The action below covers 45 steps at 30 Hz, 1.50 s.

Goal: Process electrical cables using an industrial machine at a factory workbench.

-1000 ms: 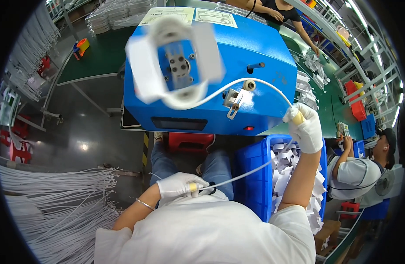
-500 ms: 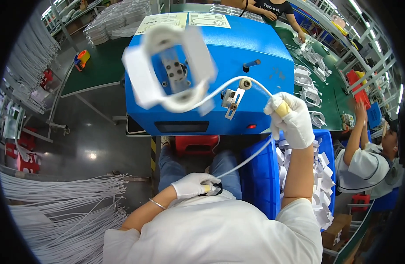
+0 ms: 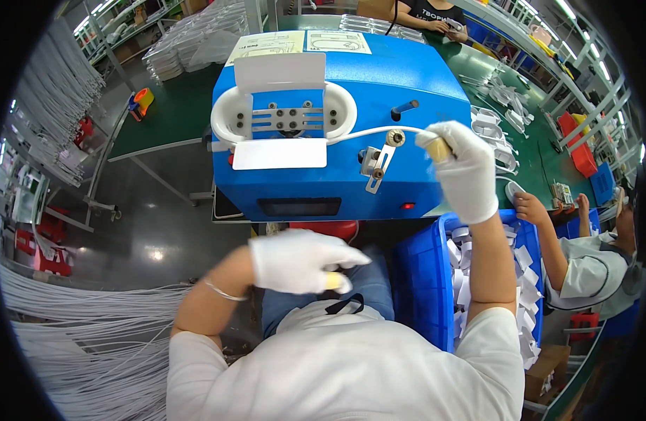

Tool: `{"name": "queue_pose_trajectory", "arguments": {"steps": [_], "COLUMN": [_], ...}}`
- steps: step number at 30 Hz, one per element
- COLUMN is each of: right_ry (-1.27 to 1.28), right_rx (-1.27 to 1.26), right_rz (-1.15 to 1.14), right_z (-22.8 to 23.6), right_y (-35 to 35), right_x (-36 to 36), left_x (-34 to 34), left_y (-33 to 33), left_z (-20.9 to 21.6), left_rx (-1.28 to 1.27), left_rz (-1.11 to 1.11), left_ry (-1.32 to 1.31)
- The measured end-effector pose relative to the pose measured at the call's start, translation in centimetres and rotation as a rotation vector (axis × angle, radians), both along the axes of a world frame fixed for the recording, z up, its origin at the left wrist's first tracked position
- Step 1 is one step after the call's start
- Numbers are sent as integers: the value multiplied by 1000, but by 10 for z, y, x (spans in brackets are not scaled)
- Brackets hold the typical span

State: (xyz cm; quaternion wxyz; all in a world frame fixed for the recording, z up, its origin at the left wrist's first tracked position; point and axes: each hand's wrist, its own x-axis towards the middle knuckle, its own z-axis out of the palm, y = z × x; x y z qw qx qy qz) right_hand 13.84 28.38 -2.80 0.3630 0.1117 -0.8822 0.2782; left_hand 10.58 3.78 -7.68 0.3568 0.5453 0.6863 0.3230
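In front of me stands a blue winding machine. A white cable coil lies around its metal winding holder, with white flaps above and below. From the coil a length of cable runs right, passing over a small guide roller, to my right hand. That gloved hand is closed on the cable, a yellow wrap showing on its thumb. My left hand, also gloved, is over my lap below the machine. Its fingers are stretched out, apart from the thumb, and nothing shows between them.
A blue crate of white pieces stands under my right forearm. Bundles of white cables hang at the lower left. Two co-workers are at the green table on the right and far side. A tape roll sits on the left table.
The blurred, tilted holder now stands sharp and level. My left hand has let go of the cable's tail and moved up from my waist. My right hand has risen slightly.
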Motion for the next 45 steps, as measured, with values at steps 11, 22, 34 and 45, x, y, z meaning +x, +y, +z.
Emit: {"name": "queue_pose_trajectory", "arguments": {"steps": [11,22,34,45], "right_ry": [487,421,132,-646], "right_rx": [765,415,761,-127], "right_rz": [149,257,102,248], "right_z": [83,86,60,72], "right_y": [9,-59,-88,-75], "right_x": [-135,-114,-73,-92], "left_x": [-110,-135,-82,-96], "left_y": [-2,-28,-59,-38], "left_z": [166,155,126,83], "left_rx": [602,233,91,623], "left_rz": [184,320,643,639], "left_ry": [421,905,1215,1382]}}
